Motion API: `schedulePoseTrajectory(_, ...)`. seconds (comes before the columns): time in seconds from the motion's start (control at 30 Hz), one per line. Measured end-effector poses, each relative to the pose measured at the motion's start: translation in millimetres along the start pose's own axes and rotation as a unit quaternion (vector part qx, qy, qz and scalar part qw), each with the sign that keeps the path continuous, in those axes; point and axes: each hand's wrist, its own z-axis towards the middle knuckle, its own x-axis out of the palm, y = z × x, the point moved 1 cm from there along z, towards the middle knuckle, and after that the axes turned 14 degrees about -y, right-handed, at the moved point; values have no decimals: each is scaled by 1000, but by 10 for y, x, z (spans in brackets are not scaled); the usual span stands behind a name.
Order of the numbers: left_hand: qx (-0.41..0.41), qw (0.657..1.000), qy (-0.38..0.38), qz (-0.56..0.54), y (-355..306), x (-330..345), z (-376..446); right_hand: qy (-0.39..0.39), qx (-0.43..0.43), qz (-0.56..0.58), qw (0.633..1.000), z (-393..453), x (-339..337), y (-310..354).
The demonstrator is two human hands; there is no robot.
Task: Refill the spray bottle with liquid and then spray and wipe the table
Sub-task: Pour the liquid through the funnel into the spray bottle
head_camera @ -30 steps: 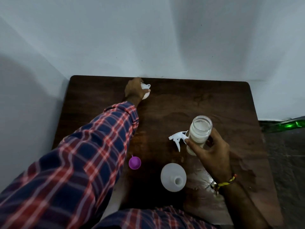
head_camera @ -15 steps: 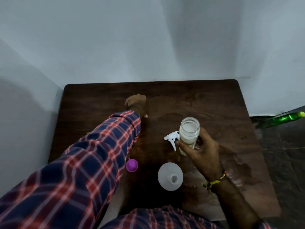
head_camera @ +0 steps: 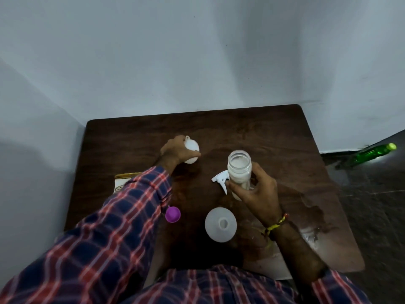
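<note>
Your left hand (head_camera: 175,150) has its grip closed around a white funnel (head_camera: 192,148). Your right hand (head_camera: 256,189) grips the open jar (head_camera: 239,170) of white liquid, above the table (head_camera: 274,137).

Funnel (head_camera: 191,150) in left hand (head_camera: 175,151) at table (head_camera: 252,128) centre-left, jar (head_camera: 239,170) in right hand (head_camera: 258,194) to its right, trigger head (head_camera: 220,178) just left of jar, open bottle (head_camera: 220,224) nearer the body, small cap (head_camera: 172,214) left of bottle.

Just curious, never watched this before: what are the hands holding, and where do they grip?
The left hand grips a white funnel by its bowl. The right hand holds an open jar of whitish liquid around its lower body.
</note>
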Motion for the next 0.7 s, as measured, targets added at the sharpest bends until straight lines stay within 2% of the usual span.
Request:
schedulePoseTrajectory(0.2,14,980,-49,-194,-15,45,-768,6,-7,10,1000,-9,-27,61)
schedulePoseTrajectory(0.47,54,926,-138,-347,-129,8,-1769,-4,-27,7,1000,-105,-178,22)
schedulePoseTrajectory(0.63,83,894,-148,-414,-178,4,-2249,-15,-34,16,999,-153,-373,-24)
schedulePoseTrajectory(0.7,67,884,-141,-440,-150,65,-2405,-19,-36,19,999,-167,-464,-36)
